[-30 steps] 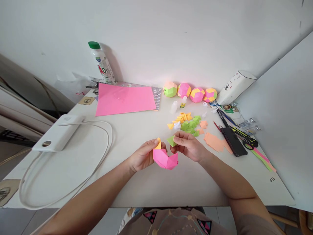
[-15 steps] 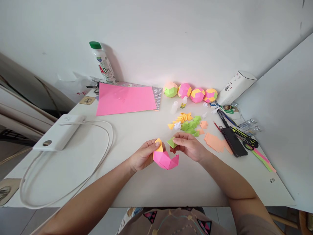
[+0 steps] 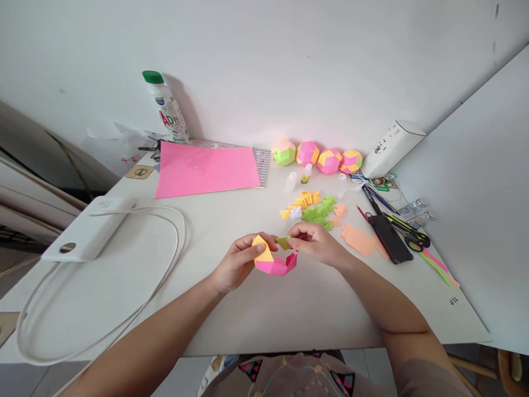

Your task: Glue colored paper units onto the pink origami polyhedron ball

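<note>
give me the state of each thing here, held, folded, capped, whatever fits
left hand: closed on the model
right hand: pinching the green piece
model: partly formed, gap in its shell
green piece: folded, held
balls: whole where visible, in a row
orange pieces: folded, loose
tall bottle: upright, capped
pink sheet: lying flat
scissors: open or shut, cannot tell

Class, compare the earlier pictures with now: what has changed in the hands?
The right hand has brought its green piece closer to the left hand; the pink-and-orange model has tilted, showing less pink. Neither hand let go. The paper balls stayed put.
</note>
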`<state>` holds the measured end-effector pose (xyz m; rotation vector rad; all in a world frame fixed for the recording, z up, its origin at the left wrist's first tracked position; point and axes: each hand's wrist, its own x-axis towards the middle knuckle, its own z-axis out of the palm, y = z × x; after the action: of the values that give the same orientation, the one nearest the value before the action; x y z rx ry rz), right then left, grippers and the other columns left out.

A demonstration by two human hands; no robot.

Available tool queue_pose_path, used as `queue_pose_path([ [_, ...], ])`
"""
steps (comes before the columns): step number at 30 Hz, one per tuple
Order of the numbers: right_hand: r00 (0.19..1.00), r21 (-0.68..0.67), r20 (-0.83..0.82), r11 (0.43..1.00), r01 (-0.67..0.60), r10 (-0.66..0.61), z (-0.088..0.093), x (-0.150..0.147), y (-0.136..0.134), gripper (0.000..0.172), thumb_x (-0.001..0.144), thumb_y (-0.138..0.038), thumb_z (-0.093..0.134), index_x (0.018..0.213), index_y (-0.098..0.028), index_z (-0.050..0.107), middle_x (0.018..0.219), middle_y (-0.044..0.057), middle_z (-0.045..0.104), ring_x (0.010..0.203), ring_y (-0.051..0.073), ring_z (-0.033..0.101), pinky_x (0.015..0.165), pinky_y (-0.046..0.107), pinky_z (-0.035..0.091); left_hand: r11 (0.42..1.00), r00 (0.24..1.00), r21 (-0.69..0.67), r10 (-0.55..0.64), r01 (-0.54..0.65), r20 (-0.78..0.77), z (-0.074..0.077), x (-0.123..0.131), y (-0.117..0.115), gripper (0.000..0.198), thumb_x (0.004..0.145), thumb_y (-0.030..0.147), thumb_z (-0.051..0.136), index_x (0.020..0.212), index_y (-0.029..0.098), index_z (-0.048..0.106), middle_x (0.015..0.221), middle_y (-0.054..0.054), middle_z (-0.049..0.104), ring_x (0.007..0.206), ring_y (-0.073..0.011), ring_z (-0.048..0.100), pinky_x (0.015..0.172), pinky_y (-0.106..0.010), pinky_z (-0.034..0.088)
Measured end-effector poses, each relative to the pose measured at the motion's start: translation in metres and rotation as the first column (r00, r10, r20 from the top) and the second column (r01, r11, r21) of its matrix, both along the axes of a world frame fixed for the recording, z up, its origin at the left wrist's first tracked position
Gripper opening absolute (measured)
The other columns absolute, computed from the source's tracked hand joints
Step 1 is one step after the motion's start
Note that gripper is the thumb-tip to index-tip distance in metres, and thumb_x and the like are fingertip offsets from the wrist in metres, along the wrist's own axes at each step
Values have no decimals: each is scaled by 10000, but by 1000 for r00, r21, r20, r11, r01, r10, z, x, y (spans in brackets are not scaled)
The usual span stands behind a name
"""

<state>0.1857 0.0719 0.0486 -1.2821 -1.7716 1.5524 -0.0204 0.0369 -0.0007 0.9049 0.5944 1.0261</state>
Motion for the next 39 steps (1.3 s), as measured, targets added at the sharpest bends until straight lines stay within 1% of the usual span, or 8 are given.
queue_pose_path([
  [9, 996, 315, 49, 945, -86, 74, 4, 4, 0, 130, 810, -285, 619, 723, -197, 659, 794, 41, 596, 713, 151, 540, 615, 290, 421, 996, 997, 76, 55, -51, -53, 1, 2, -2, 104, 800, 262, 662, 800, 197, 742, 1073, -85, 670, 1077, -277, 567, 955, -427, 425],
  [13, 998, 291, 32, 955, -52, 45, 3, 5, 2, 125, 812, -283, 623, 729, -204, 673, 769, 34, 601, 693, 148, 534, 607, 290, 411, 988, 993, 146, 63, -47, -105, -2, 1, -3, 127, 770, 241, 696, 659, 182, 709, 1039, -85, 677, 1115, -288, 557, 966, -435, 427],
  [23, 1000, 198, -15, 980, 30, -28, -3, 1, 3, 169, 798, -353, 641, 745, -194, 667, 769, 24, 602, 715, 148, 547, 631, 291, 421, 975, 986, 209, 100, -71, -136, -5, 1, -3, 128, 793, 239, 676, 680, 186, 702, 1087, -76, 659, 1101, -252, 567, 992, -408, 409],
  [27, 983, 152, 164, 983, -103, 78, 6, 17, 9, 218, 782, -418, 652, 827, -208, 689, 854, 37, 647, 771, 173, 588, 637, 294, 436, 977, 982, 197, 114, -82, -152, -1, 2, -4, 127, 799, 245, 666, 685, 193, 689, 1067, -63, 657, 1122, -274, 560, 951, -407, 429],
  [29, 961, 181, 276, 983, -45, -7, 6, 28, 15, 248, 774, -448, 649, 749, -201, 654, 757, 28, 631, 702, 171, 566, 589, 290, 406, 977, 979, 196, 113, -79, -172, 1, 3, -4, 130, 804, 255, 659, 693, 194, 689, 1056, -54, 655, 1124, -296, 559, 919, -406, 440],
  [32, 929, 288, 311, 951, 110, -202, -5, 35, 28, 262, 745, -436, 675, 852, -216, 583, 793, 26, 576, 752, 182, 526, 620, 297, 389, 975, 982, 215, 87, -50, -169, 2, 4, -5, 138, 809, 247, 653, 691, 186, 689, 1069, -64, 647, 1158, -316, 542, 942, -418, 428],
  [34, 908, 327, 309, 928, 178, -283, -20, 31, 35, 431, 651, -391, 755, 987, -223, 543, 933, 39, 564, 858, 199, 526, 696, 316, 411, 975, 986, 220, 68, -34, -149, 2, 4, -5, 140, 812, 235, 651, 689, 179, 688, 1080, -80, 640, 1168, -311, 541, 976, -430, 411],
  [39, 942, 360, 202, 915, 182, -267, -53, 11, 42, 334, 675, -335, 705, 934, -210, 535, 987, 49, 560, 942, 215, 506, 835, 382, 411, 977, 987, 213, 57, -23, -153, -1, 4, -4, 147, 794, 245, 675, 669, 169, 693, 1064, -94, 640, 1125, -287, 557, 991, -425, 403],
])
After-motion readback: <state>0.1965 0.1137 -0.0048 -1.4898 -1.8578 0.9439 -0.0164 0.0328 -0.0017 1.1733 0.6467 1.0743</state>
